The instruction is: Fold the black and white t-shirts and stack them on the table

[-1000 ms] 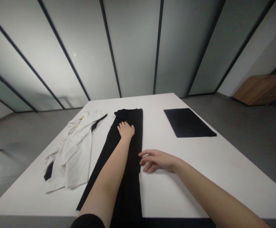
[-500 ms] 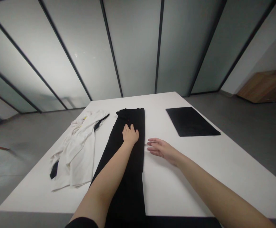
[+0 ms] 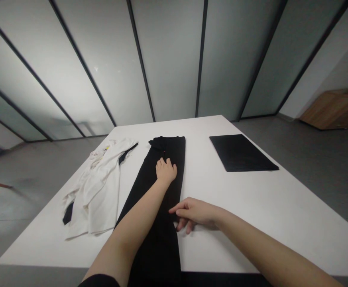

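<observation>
Black trousers [image 3: 152, 191], folded lengthwise, run up the middle of the white table [image 3: 215, 243], the waist at the far end and the lower part reaching the near edge. My left hand [image 3: 166, 170] lies on their upper part, fingers slightly bent and apart, palm down. At the right edge of the trousers is my right hand [image 3: 191, 213]. Its index finger reaches onto the black cloth while the lower fingers hang beside the edge, spread apart. Whether the thumb touches the cloth is hard to see.
A white long garment [image 3: 99, 199] with dark trim lies loosely on the table's left side. A flat black folded piece [image 3: 241, 153] rests at the right. Frosted glass panels [image 3: 170, 59] stand behind the table, and a wooden cabinet [image 3: 335, 107] is at far right.
My right hand has come nearer and leftward to the trousers' edge. The trousers' waist end has shifted slightly right, with my left hand still resting on them.
</observation>
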Demonstrator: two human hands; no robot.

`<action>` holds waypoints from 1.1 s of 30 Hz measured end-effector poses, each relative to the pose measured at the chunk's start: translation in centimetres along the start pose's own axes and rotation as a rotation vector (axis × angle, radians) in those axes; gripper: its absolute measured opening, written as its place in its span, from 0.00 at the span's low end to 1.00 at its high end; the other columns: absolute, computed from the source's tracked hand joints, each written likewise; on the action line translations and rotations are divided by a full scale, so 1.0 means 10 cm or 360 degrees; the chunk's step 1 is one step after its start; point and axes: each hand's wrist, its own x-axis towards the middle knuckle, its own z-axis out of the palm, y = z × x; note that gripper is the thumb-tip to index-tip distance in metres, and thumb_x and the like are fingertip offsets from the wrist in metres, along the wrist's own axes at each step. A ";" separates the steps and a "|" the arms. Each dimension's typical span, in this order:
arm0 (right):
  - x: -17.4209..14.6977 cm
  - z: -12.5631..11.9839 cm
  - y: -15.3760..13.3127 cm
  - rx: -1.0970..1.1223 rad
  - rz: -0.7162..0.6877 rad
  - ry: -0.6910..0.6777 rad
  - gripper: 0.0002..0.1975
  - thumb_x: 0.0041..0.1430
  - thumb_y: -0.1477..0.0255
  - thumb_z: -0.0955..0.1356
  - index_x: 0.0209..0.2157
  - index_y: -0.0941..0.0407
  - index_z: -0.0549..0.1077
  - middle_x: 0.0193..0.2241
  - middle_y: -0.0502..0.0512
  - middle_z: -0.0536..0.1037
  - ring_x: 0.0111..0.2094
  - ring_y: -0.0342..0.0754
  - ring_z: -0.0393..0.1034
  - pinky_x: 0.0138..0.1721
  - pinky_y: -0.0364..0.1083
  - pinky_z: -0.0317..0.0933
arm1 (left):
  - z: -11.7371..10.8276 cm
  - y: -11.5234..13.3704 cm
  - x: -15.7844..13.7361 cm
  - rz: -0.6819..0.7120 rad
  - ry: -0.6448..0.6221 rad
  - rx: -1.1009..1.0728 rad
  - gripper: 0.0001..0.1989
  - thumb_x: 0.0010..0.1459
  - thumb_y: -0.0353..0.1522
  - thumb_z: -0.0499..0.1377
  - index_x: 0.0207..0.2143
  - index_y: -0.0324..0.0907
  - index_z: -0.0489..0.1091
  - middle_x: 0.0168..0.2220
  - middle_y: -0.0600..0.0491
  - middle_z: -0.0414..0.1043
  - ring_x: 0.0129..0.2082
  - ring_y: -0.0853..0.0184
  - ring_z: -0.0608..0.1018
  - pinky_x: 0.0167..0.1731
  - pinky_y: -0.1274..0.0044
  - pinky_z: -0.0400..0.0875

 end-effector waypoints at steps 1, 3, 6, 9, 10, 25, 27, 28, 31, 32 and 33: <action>-0.01 -0.01 0.01 0.0004 0.0018 -0.0079 0.21 0.75 0.65 0.68 0.64 0.59 0.75 0.30 0.57 0.85 0.24 0.43 0.80 0.26 0.38 0.72 | 0.00 0.02 -0.04 0.0032 -0.0015 0.0005 0.25 0.71 0.41 0.54 0.64 0.39 0.70 0.68 0.33 0.65 0.66 0.45 0.68 0.64 0.58 0.65; -0.04 -0.02 0.05 0.0028 0.0047 -0.0297 0.24 0.73 0.60 0.71 0.63 0.58 0.76 0.31 0.57 0.86 0.27 0.44 0.82 0.28 0.40 0.74 | 0.00 0.05 -0.14 0.0114 -0.0054 0.0005 0.26 0.71 0.42 0.54 0.66 0.40 0.69 0.69 0.34 0.64 0.67 0.45 0.67 0.65 0.59 0.64; -0.08 -0.04 0.09 0.0104 0.0040 -0.0640 0.32 0.63 0.53 0.78 0.61 0.56 0.78 0.43 0.61 0.86 0.34 0.48 0.85 0.32 0.43 0.77 | -0.02 0.09 -0.36 0.0295 -0.0111 -0.0027 0.28 0.71 0.44 0.54 0.68 0.41 0.68 0.71 0.35 0.62 0.69 0.45 0.66 0.66 0.58 0.63; -0.16 -0.12 0.07 0.0070 0.0090 -0.0874 0.36 0.56 0.49 0.80 0.59 0.54 0.79 0.56 0.64 0.81 0.36 0.49 0.85 0.33 0.44 0.78 | -0.04 0.09 -0.57 0.0475 -0.0145 -0.0066 0.28 0.71 0.45 0.55 0.68 0.43 0.68 0.71 0.37 0.63 0.68 0.45 0.66 0.66 0.57 0.64; -0.20 -0.18 0.03 0.0029 0.0117 -0.0847 0.36 0.57 0.48 0.79 0.60 0.54 0.79 0.56 0.64 0.82 0.35 0.49 0.85 0.33 0.44 0.77 | -0.05 0.08 -0.63 0.0525 -0.0143 -0.0078 0.28 0.71 0.44 0.55 0.67 0.44 0.68 0.71 0.38 0.63 0.68 0.46 0.66 0.66 0.57 0.64; -0.28 -1.18 -0.11 -0.1312 -0.0928 0.1768 0.14 0.67 0.66 0.69 0.48 0.53 0.84 0.40 0.60 0.80 0.42 0.56 0.77 0.50 0.55 0.70 | -0.13 -0.01 -0.86 0.0749 -0.0066 -0.0137 0.27 0.70 0.43 0.59 0.66 0.41 0.70 0.68 0.36 0.66 0.67 0.47 0.69 0.66 0.57 0.66; -0.26 -1.08 -0.11 -0.1352 -0.1105 0.1712 0.13 0.69 0.67 0.68 0.47 0.52 0.84 0.41 0.59 0.80 0.45 0.56 0.77 0.52 0.55 0.70 | -0.13 -0.04 -0.93 0.0780 -0.0062 -0.0144 0.27 0.70 0.43 0.59 0.66 0.41 0.70 0.68 0.36 0.66 0.68 0.47 0.68 0.66 0.57 0.66; -0.25 -1.03 -0.11 -0.1356 -0.1171 0.1665 0.13 0.70 0.67 0.67 0.47 0.52 0.84 0.41 0.59 0.80 0.45 0.56 0.77 0.53 0.55 0.70 | -0.14 -0.06 -0.97 0.0796 -0.0059 -0.0146 0.27 0.70 0.43 0.59 0.66 0.41 0.69 0.69 0.36 0.65 0.68 0.47 0.68 0.66 0.57 0.65; -0.17 -0.84 -0.12 -0.1330 -0.1262 0.1494 0.12 0.71 0.68 0.67 0.47 0.52 0.84 0.42 0.58 0.81 0.46 0.55 0.77 0.52 0.54 0.70 | -0.15 -0.07 -1.05 0.0821 -0.0061 -0.0141 0.27 0.69 0.43 0.59 0.66 0.42 0.69 0.70 0.37 0.64 0.68 0.47 0.68 0.67 0.57 0.65; -0.12 -0.79 -0.12 -0.1310 -0.1260 0.1442 0.12 0.70 0.68 0.67 0.47 0.52 0.83 0.43 0.58 0.82 0.46 0.54 0.77 0.52 0.54 0.71 | -0.15 -0.06 -1.06 0.0816 -0.0067 -0.0135 0.27 0.69 0.43 0.60 0.65 0.41 0.69 0.70 0.36 0.64 0.68 0.46 0.68 0.67 0.57 0.65; -0.07 -0.75 -0.14 -0.1286 -0.1245 0.1400 0.12 0.70 0.69 0.67 0.48 0.52 0.83 0.43 0.58 0.82 0.46 0.54 0.77 0.51 0.53 0.71 | -0.16 -0.05 -1.06 0.0803 -0.0076 -0.0128 0.26 0.69 0.43 0.60 0.64 0.40 0.70 0.70 0.36 0.64 0.68 0.46 0.68 0.67 0.57 0.65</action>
